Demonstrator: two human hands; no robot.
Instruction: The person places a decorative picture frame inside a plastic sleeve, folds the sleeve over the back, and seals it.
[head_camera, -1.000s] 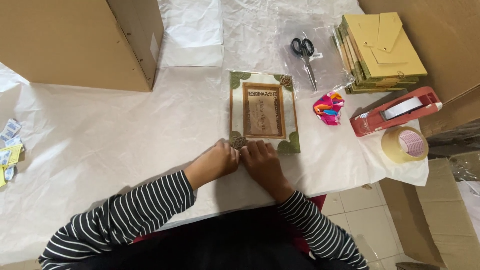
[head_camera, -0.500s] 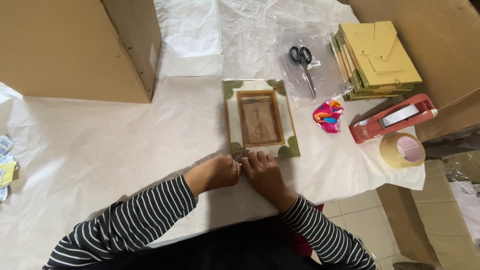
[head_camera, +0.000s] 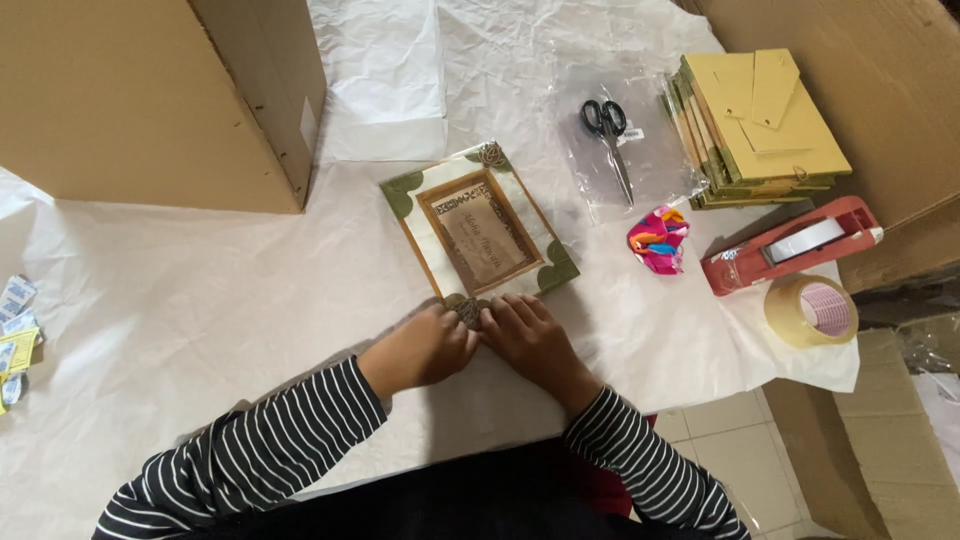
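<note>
- Rectangular picture frame with cream border, green corner pieces and a brown inner panel (head_camera: 478, 232) lies flat on the white paper-covered table (head_camera: 200, 300), turned a little askew, near the table's front edge.
- Left hand (head_camera: 422, 345) and right hand (head_camera: 528, 335) meet at the frame's near corner, where a small dark ornament sits. Left fingers are curled; right fingers (head_camera: 505, 310) lie close together, tips pressing down on that corner. Whether anything is pinched between them cannot be told.
- Handling, judged: frame looks stiff and fairly light, likely wood or board. The raised corner ornaments look the weak points; they could snap or peel.
- Best hold, judged: the two long side rails, thumbs on the face, well off the ornaments and the inner panel.
- Nearby: black-handled scissors (head_camera: 607, 128) on clear plastic, stack of yellow-backed frames (head_camera: 760, 125), red tape dispenser (head_camera: 790, 245), tan tape roll (head_camera: 812, 310), crumpled multicoloured wad (head_camera: 657, 238), large cardboard box (head_camera: 150, 95).
</note>
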